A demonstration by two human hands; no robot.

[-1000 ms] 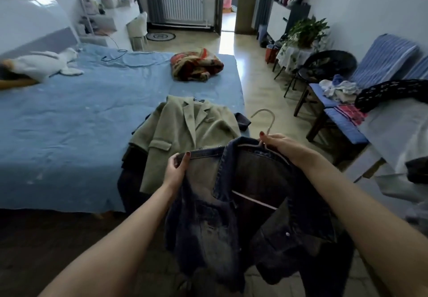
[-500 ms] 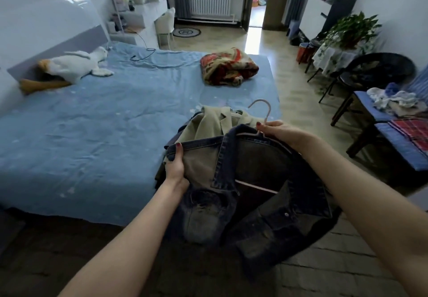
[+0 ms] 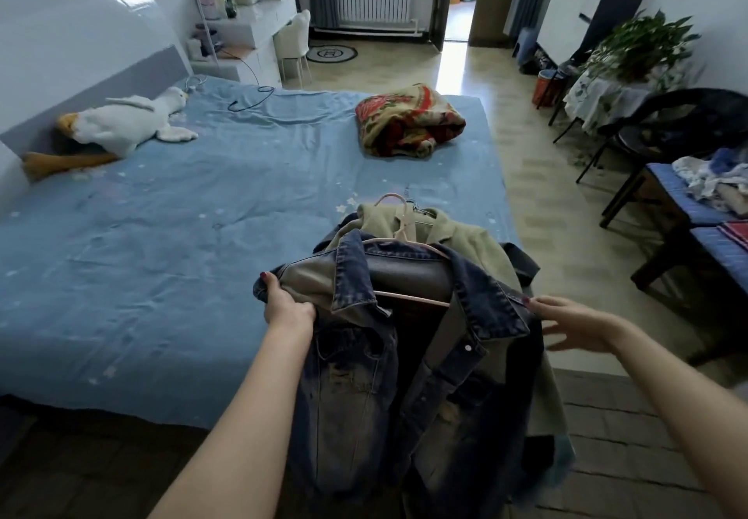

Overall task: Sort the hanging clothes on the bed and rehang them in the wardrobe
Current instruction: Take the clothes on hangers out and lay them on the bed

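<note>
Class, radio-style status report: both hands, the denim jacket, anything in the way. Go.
Left hand gripping denim jacket at its shoulder. Right hand open, fingertips at jacket's other side. Jacket on pink hanger, above beige coat at bed edge. Nothing obstructing.

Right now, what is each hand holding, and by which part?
The left hand grips the denim jacket by its left shoulder. The right hand is open beside the jacket's other shoulder, fingers spread, holding nothing.
</note>
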